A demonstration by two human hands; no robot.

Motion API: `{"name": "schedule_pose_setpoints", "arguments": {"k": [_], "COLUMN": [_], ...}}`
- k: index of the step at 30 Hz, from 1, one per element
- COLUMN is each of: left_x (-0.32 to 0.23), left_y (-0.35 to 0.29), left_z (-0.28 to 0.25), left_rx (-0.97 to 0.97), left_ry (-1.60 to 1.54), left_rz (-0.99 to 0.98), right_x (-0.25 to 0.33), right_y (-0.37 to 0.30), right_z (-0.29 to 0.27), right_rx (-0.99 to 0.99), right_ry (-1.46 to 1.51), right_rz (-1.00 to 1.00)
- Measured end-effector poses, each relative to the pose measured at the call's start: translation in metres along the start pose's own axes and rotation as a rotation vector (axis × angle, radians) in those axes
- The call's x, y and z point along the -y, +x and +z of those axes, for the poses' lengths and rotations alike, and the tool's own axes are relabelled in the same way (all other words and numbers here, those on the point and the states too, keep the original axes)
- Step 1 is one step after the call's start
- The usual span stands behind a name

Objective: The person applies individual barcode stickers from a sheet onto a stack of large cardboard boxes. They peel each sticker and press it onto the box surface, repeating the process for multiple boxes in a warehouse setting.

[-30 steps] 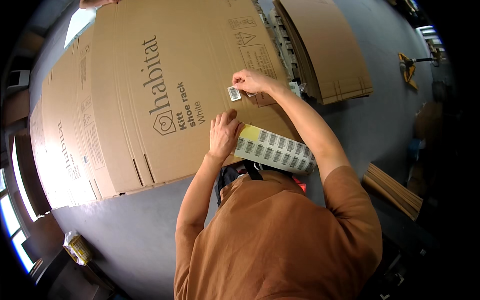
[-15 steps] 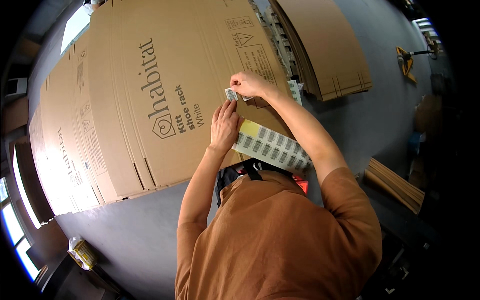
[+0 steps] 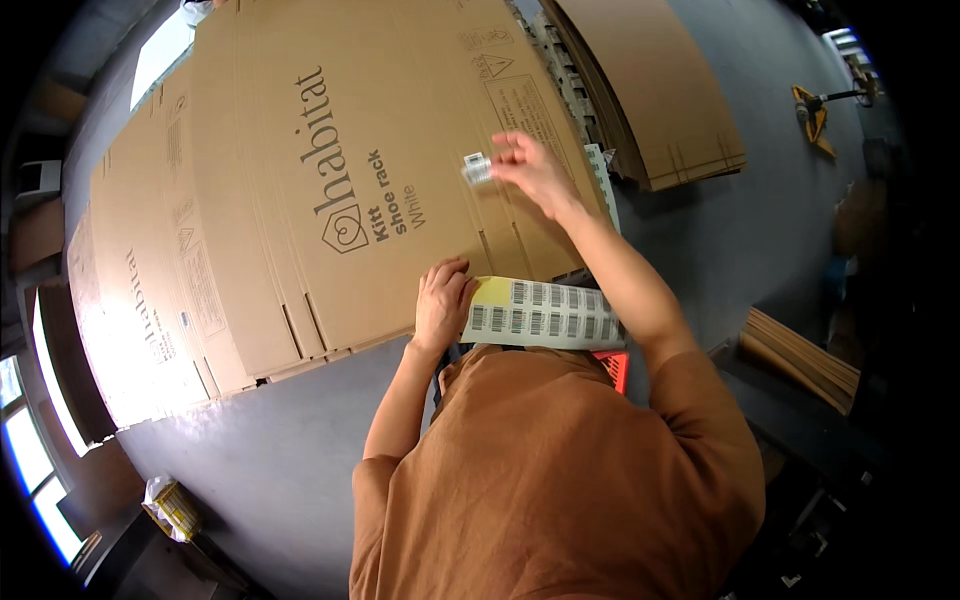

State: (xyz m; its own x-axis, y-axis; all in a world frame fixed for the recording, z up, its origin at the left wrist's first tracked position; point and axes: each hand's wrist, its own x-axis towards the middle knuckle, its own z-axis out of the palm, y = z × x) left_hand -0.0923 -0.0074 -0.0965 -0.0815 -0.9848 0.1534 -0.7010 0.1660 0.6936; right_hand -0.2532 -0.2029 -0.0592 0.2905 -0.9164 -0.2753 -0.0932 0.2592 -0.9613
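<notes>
My left hand point(image 3: 443, 303) is closed on the edge of a sheet of barcode labels point(image 3: 545, 318), beside its bare yellow backing strip. The sheet lies across the near edge of the cardboard, in front of my body. Farther forward, my right hand point(image 3: 540, 180) pinches a small white barcode label point(image 3: 477, 170) between thumb and finger, its other fingers loosely bent. The label is blurred, over the printed face of a large flat cardboard carton point(image 3: 260, 150). I cannot tell whether it touches the board.
More flat cardboard point(image 3: 650, 90) is stacked at the far right. A yellow pallet jack point(image 3: 815, 120) stands on the grey floor behind it. Folded cardboard pieces point(image 3: 795, 360) lie at the right, and a red plastic item point(image 3: 612, 370) sits close to my body.
My right hand has moved right and slightly forward with the label, away from my left hand. My left hand has drawn back toward my body, and the label sheet has turned more level.
</notes>
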Motion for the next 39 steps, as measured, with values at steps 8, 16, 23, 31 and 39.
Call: {"name": "schedule_pose_setpoints", "arguments": {"k": [8, 16, 23, 31, 39], "left_x": [0.0, 0.0, 0.021, 0.015, 0.016], "left_y": [-0.041, -0.04, -0.038, -0.03, -0.025], "left_z": [-0.014, -0.018, -0.005, -0.023, -0.051], "left_rx": [-0.053, -0.099, -0.056, -0.06, -0.092], "left_ry": [0.078, 0.204, 0.219, -0.048, -0.604], "left_rz": [0.025, 0.097, 0.1, -0.094, -0.471], "right_x": [-0.057, -0.077, -0.08, -0.052, 0.002], "right_y": [-0.096, -0.1, -0.101, -0.083, -0.139], "right_z": [0.078, 0.096, 0.105, 0.06, 0.004], "right_rx": [-0.075, -0.232, -0.233, -0.173, 0.456], "right_ry": [0.25, 0.141, -0.411, -0.8, -0.753], "right_rz": [0.339, 0.306, 0.035, -0.144, -0.076]}}
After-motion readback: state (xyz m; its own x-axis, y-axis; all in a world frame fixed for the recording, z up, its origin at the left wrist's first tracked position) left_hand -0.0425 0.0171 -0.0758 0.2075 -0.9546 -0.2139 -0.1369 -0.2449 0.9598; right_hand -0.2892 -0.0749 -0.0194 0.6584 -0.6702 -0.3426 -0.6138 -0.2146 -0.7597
